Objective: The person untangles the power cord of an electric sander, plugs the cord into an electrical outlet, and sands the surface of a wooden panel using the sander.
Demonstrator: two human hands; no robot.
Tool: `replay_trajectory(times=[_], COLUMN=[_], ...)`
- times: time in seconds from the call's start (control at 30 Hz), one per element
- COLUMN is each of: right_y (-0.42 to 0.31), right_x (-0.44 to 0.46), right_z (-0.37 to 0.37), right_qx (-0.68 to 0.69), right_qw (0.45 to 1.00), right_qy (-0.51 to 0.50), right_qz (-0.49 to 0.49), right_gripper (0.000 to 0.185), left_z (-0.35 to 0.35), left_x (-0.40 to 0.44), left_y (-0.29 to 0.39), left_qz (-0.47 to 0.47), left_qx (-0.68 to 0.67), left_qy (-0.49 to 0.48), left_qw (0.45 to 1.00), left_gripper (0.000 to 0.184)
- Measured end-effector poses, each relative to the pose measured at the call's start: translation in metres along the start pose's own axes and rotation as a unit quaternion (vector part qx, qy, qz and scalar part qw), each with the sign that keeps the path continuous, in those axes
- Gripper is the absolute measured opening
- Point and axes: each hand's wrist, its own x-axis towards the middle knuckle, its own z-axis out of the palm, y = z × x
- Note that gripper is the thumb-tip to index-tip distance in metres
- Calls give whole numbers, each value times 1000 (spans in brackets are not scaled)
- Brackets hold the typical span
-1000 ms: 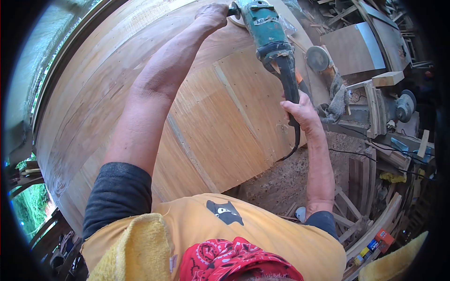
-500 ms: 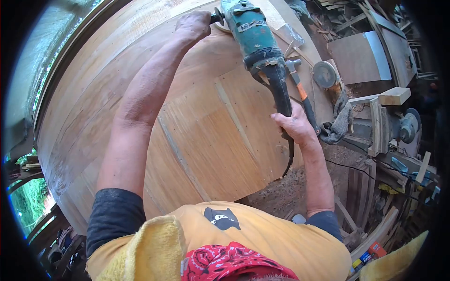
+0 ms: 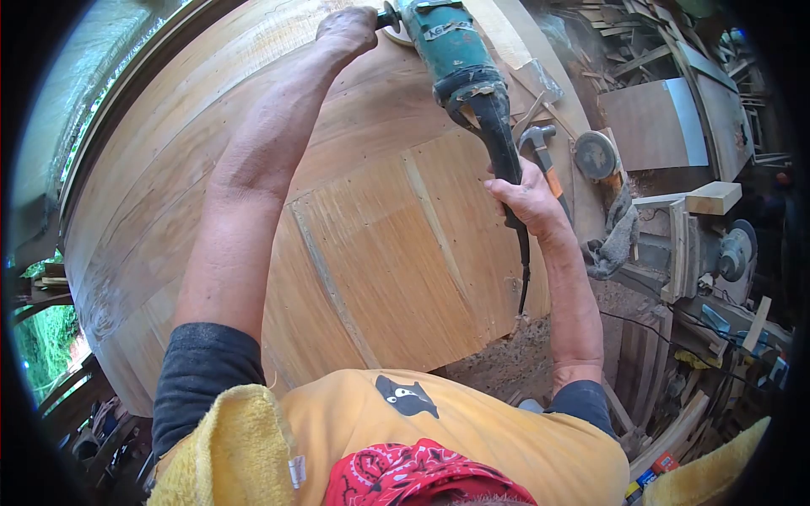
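Observation:
A teal and black power tool (image 3: 456, 52) lies over the curved wooden surface (image 3: 380, 253), its front end cut off by the top edge of the view. My left hand (image 3: 348, 30) is closed round its black side handle. My right hand (image 3: 530, 199) grips the black rear handle, from which a cord hangs toward the wood's near edge. Just right of that handle rests a hammer (image 3: 540, 148) with an orange and black grip, partly behind my right hand. Beneath the tool's front a round pale disc edge shows.
Right of the hammer are a round sanding disc tool (image 3: 596, 156) and a grey cloth (image 3: 616, 240). Farther right stand a wood block (image 3: 714, 198), another disc tool (image 3: 737, 250) and scrap wood. A black cable (image 3: 641, 336) runs at the lower right.
Compared with a second ago, the power tool and both hands are farther left in view. The hammer, earlier mostly hidden behind the tool, now shows its head. Both hands keep their hold.

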Motion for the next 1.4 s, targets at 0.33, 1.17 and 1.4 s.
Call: replay_trajectory(times=[0.33,1.17,1.4], right_y=[-41,-15,-31], right_x=[39,22,12], right_z=[48,-12,55], right_qx=[-99,-18,-33], right_qw=[992,998,999], right_qy=[-75,50,-12], right_qz=[10,18,34], right_gripper=[33,32,31], left_z=[-5,26,17], left_x=[-23,66,-5], left_y=[-103,5,-77], left_qz=[-124,92,7], left_qx=[52,-85,-39], left_qy=[-52,73,36], left_qw=[990,989,999], left_gripper=[36,26,26])
